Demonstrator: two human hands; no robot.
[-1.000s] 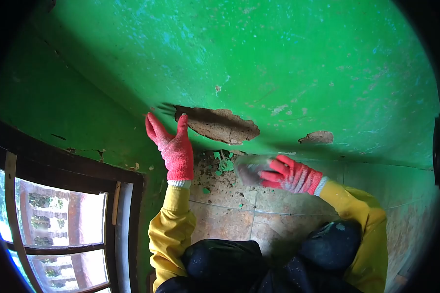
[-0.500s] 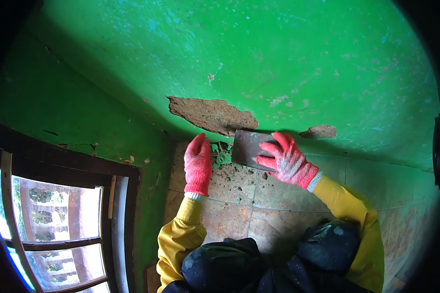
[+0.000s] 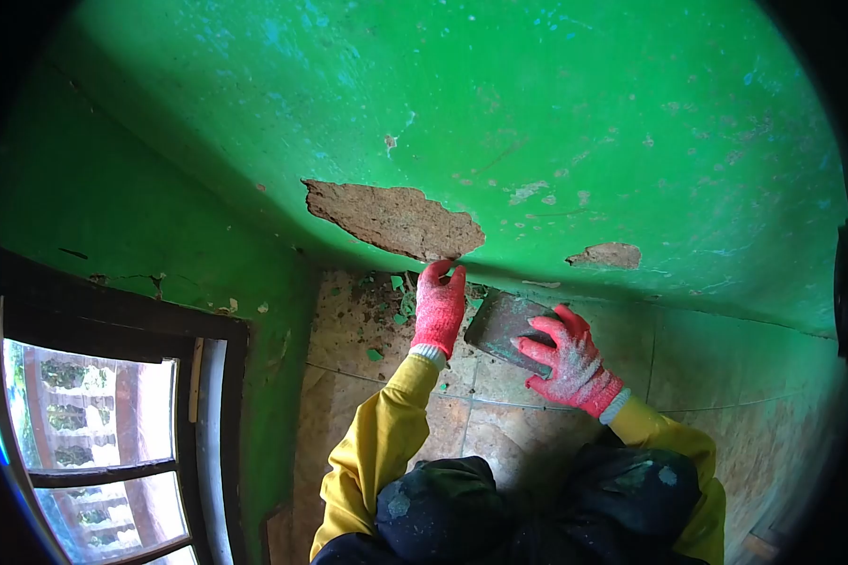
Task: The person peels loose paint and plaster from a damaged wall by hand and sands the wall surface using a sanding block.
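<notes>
My left hand (image 3: 440, 309), in a red knitted glove, reaches to the lower edge of a bare brown patch (image 3: 396, 219) in the green wall. Its fingers are bent and drawn together at the wall; whatever they hold, if anything, is hidden. My right hand (image 3: 572, 365), in a red and whitish glove, grips the right side of a dark, flat rectangular plate (image 3: 499, 323), its fingers over the top face. The plate is held low over the floor, slightly tilted. Green paint flakes (image 3: 407, 299) and crumbs lie on the floor left of my left hand.
The green wall (image 3: 556, 113) rises ahead, with a smaller bare patch (image 3: 606, 255) at right. A dark-framed window (image 3: 94, 405) is at left. Floor tiles (image 3: 424, 424) lie between wall and my knees (image 3: 443, 499).
My left hand has moved right and up to the patch's lower edge. My right hand has drawn the plate back from the wall, down and slightly right. The view has shifted a little.
</notes>
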